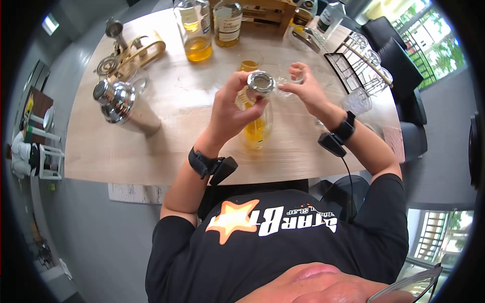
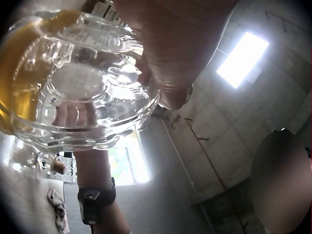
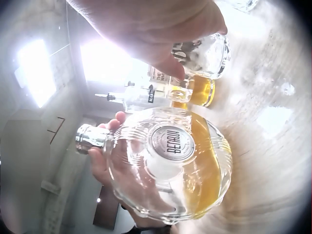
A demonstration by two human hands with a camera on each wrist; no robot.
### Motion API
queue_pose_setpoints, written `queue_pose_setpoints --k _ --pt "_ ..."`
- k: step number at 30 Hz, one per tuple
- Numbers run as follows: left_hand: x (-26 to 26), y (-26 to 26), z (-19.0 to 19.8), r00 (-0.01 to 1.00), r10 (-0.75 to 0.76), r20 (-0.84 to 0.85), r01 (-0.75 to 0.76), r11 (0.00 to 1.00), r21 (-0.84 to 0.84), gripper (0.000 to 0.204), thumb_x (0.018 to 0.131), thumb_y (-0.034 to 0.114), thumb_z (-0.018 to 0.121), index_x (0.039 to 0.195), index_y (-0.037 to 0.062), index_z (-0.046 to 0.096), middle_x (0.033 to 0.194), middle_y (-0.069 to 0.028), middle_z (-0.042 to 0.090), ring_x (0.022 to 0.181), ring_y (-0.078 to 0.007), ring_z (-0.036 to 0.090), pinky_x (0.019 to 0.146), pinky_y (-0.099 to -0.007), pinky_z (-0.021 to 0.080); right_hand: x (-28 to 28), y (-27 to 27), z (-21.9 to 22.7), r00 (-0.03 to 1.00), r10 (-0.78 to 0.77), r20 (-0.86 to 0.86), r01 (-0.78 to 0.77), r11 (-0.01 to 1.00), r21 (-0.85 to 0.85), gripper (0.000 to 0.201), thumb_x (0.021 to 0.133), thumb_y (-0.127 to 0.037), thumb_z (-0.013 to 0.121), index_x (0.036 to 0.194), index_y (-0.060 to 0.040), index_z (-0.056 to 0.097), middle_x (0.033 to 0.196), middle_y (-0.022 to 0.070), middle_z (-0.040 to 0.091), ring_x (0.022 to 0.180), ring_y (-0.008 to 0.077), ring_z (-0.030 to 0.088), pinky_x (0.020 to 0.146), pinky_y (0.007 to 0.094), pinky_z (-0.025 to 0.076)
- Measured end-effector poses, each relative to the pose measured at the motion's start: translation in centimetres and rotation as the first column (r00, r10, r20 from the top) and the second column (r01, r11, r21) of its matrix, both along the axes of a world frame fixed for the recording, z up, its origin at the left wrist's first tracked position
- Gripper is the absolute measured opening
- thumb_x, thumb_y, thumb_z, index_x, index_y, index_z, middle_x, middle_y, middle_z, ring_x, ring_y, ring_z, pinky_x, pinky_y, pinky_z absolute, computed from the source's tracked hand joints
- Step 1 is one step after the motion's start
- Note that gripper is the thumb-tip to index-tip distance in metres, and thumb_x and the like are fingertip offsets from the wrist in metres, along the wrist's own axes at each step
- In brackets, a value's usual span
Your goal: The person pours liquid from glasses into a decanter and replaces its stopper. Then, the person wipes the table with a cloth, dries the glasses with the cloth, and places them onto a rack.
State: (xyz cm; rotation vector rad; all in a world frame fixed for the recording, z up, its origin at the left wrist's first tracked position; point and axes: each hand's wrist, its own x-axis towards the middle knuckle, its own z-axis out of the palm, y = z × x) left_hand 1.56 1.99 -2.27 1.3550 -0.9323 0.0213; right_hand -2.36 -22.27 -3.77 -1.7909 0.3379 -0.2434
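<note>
My left hand point(image 1: 230, 108) grips the neck of a round, ribbed clear-glass liquor bottle point(image 1: 255, 132) with a silver cap point(image 1: 261, 82) on top. In the right wrist view the bottle point(image 3: 165, 165) shows a round silver "BENRUI" label, and amber liquid fills its lower part. To the right, my right hand point(image 1: 309, 92) holds a small clear drinking glass point(image 1: 288, 85) between thumb and fingers. This glass point(image 3: 212, 57) looks free of liquid in the right wrist view. In the left wrist view, the left hand point(image 2: 170, 48) partly hides the bottle's upper end.
A silver cocktail shaker point(image 1: 124, 103) stands at the left, in front of a wooden bar-tool stand point(image 1: 151, 49). Two whisky bottles point(image 1: 197, 48) and a wooden crate point(image 1: 265, 17) are at the back. A glass rack point(image 1: 348, 73) stands at the right, with stemmed glasses near it.
</note>
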Motion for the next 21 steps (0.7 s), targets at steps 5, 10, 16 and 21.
queue_pose_setpoints --k 5,10,16,21 --pt "0.5 -0.1 -0.5 0.998 0.042 0.043 -0.042 0.999 0.000 0.039 0.078 0.002 0.074 0.113 0.0026 0.057 0.094 -0.0052 0.068 0.084 -0.0109 0.063 0.079 -0.0261 0.050 0.7 -0.3 -1.1 0.998 -0.025 -0.058 0.026 1.000 0.015 0.090 0.069 -0.011 0.086 0.141 -0.0044 0.033 0.139 0.0198 0.042 0.123 0.0297 0.047 0.098 0.0391 0.047" --pt "0.5 0.0 -0.4 0.999 0.031 0.036 -0.030 0.999 -0.010 0.039 0.078 0.001 0.074 0.113 0.0024 0.056 0.094 -0.0047 0.067 0.084 -0.0104 0.062 0.080 -0.0259 0.050 0.6 -0.3 -2.2 0.997 -0.036 -0.072 0.040 0.998 0.047 0.093 0.069 -0.012 0.087 0.143 -0.0050 0.031 0.141 0.0206 0.040 0.125 0.0297 0.046 0.098 0.0395 0.047" --pt "0.3 0.1 -0.2 1.000 0.029 0.011 -0.028 0.999 -0.038 0.039 0.078 0.001 0.074 0.114 0.0023 0.057 0.095 -0.0048 0.067 0.085 -0.0104 0.063 0.080 -0.0263 0.051 0.9 0.7 -0.1 0.995 -0.076 0.071 0.091 0.969 -0.231 0.098 0.074 -0.021 0.085 0.148 -0.0016 0.025 0.148 0.0250 0.036 0.135 0.0361 0.040 0.111 0.0428 0.036" --pt "0.3 0.3 -0.1 1.000 -0.013 0.012 0.013 1.000 0.015 0.042 0.083 -0.002 0.068 0.121 0.0006 0.052 0.103 -0.0022 0.062 0.092 -0.0078 0.056 0.084 -0.0241 0.046 4.2 2.7 4.8 0.930 0.326 0.168 -0.116 0.695 -0.709 0.107 0.070 -0.040 0.087 0.145 0.0103 0.029 0.147 0.0342 0.035 0.139 0.0384 0.038 0.115 0.0410 0.032"
